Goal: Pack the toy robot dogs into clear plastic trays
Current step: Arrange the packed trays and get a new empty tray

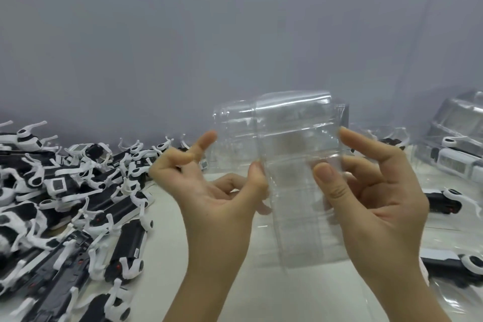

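I hold a clear plastic tray (292, 138) upright in front of me, above the white table (261, 295). My left hand (214, 191) pinches its left edge between thumb and fingers. My right hand (371, 198) grips its right side, thumb on the near face. The tray has nothing in it. A heap of black-and-white toy robot dogs (65, 204) covers the table to my left.
Stacked clear trays with packed dogs (454, 144) stand at the right. More dogs (449, 201) lie in trays along the right edge. A grey wall (235, 34) rises close behind the table.
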Demonstrator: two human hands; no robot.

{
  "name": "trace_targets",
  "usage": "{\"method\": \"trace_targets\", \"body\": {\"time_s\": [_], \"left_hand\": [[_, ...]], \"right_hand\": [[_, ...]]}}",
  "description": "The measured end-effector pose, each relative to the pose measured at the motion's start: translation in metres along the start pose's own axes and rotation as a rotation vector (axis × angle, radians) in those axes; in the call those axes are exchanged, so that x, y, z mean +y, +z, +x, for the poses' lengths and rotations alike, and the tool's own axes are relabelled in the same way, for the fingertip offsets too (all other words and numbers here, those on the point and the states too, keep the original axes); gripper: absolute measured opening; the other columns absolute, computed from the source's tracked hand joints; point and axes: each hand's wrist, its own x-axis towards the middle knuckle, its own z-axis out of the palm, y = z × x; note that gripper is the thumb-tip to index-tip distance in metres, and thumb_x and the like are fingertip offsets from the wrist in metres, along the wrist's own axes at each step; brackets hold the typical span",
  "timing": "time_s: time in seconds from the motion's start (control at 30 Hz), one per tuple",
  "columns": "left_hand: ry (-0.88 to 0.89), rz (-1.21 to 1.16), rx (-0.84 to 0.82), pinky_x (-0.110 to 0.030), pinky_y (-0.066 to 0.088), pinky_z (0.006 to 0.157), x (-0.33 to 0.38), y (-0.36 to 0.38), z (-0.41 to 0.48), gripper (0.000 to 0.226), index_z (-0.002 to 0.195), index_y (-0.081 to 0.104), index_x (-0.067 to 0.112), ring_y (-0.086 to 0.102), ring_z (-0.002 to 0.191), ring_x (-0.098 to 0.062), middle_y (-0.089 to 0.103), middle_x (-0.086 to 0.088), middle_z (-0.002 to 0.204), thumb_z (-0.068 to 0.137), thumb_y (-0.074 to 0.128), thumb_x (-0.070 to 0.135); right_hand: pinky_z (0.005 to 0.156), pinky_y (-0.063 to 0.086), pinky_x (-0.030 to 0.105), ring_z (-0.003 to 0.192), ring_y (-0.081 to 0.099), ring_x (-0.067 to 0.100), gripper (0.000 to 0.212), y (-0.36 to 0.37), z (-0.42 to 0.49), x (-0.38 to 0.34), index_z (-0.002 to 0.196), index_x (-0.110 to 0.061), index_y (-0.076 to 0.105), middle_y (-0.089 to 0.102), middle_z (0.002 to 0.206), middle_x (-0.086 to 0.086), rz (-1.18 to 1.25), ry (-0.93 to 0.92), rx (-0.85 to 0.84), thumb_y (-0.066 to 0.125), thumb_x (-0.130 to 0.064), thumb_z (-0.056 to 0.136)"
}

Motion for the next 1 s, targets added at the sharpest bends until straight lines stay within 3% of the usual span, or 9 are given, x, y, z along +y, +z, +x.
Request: {"method": "trace_targets", "body": {"time_s": [0.13,0.23,0.33,0.43,0.53,0.6,0.7,0.83,1.0], "left_hand": [[-0.239,-0.121,-0.118,-0.026,0.045,0.040,-0.002,-0.010,0.010,0.060,0.093,0.043,0.038,0.056,0.045,-0.018,0.063,0.000,0.100,0.053,0.072,0.006],[-0.314,-0.114,-0.202,-0.028,0.049,0.044,-0.003,-0.018,0.014,0.068,0.107,0.049,0.027,0.063,0.056,-0.019,0.061,-0.008,0.108,0.046,0.076,0.014],[-0.325,-0.016,-0.287,-0.027,0.046,0.045,-0.004,-0.025,0.018,0.078,0.112,0.050,0.036,0.066,0.061,-0.023,0.058,-0.015,0.123,0.045,0.085,0.019],[-0.350,0.070,-0.285,-0.049,0.055,0.051,-0.007,-0.024,0.019,0.088,0.109,0.047,0.047,0.071,0.081,-0.041,0.063,-0.015,0.122,0.037,0.092,0.026],[-0.328,0.068,-0.226,-0.042,0.058,0.055,-0.009,-0.014,0.013,0.087,0.112,0.050,0.044,0.072,0.086,-0.040,0.063,-0.007,0.124,0.038,0.094,0.029],[-0.306,0.034,-0.209,-0.036,0.058,0.055,-0.009,-0.009,0.011,0.077,0.107,0.056,0.044,0.073,0.082,-0.036,0.063,0.005,0.121,0.043,0.095,0.024],[-0.264,0.010,-0.239,-0.032,0.057,0.055,-0.003,-0.005,0.010,0.065,0.100,0.061,0.051,0.073,0.075,-0.026,0.064,0.021,0.112,0.054,0.087,0.014],[-0.220,0.013,-0.259,-0.033,0.057,0.056,0.006,-0.006,0.008,0.060,0.102,0.064,0.048,0.071,0.081,-0.037,0.063,0.013,0.122,0.059,0.082,0.011],[-0.147,0.022,-0.307,-0.027,0.055,0.050,0.017,-0.014,0.008,0.055,0.102,0.068,0.045,0.067,0.059,-0.018,0.065,0.014,0.118,0.063,0.082,0.009]], "right_hand": [[0.040,0.044,0.040,0.050,0.049,0.041,0.035,0.001,-0.002,0.005,0.112,-0.050,0.061,0.072,0.089,-0.003,-0.009,0.029,-0.057,0.071,-0.051,0.079],[0.046,0.048,0.047,0.054,0.052,0.044,0.035,0.000,-0.003,0.007,0.114,-0.051,0.060,0.071,0.093,0.000,-0.027,0.045,-0.103,0.068,-0.046,0.081],[0.052,0.048,0.055,0.063,0.051,0.046,0.035,-0.001,-0.002,0.010,0.114,-0.051,0.059,0.069,0.094,0.001,-0.009,0.067,-0.141,0.069,-0.050,0.081],[0.056,0.048,0.061,0.065,0.052,0.049,0.039,0.001,-0.002,0.012,0.114,-0.050,0.060,0.067,0.098,0.010,0.012,0.107,-0.201,0.072,-0.056,0.078],[0.055,0.050,0.055,0.062,0.052,0.046,0.037,0.001,-0.001,0.012,0.115,-0.049,0.059,0.068,0.097,0.007,-0.024,0.106,-0.220,0.070,-0.051,0.080],[0.048,0.050,0.038,0.059,0.051,0.045,0.030,-0.001,0.003,0.009,0.110,-0.050,0.061,0.070,0.093,0.002,-0.001,0.134,-0.190,0.071,-0.048,0.082],[0.043,0.044,0.018,0.048,0.054,0.023,0.032,-0.005,0.008,0.005,0.102,-0.050,0.066,0.072,0.083,-0.005,0.045,0.188,-0.162,0.078,-0.039,0.074],[0.040,0.042,0.016,0.046,0.058,0.012,0.033,-0.007,0.009,-0.002,0.099,-0.048,0.068,0.073,0.080,-0.004,0.091,0.221,-0.150,0.073,-0.040,0.068],[0.040,0.043,0.015,0.044,0.060,0.014,0.045,-0.020,0.019,-0.008,0.107,-0.041,0.069,0.076,0.086,0.000,0.095,0.191,-0.111,0.079,-0.055,0.066]]}}
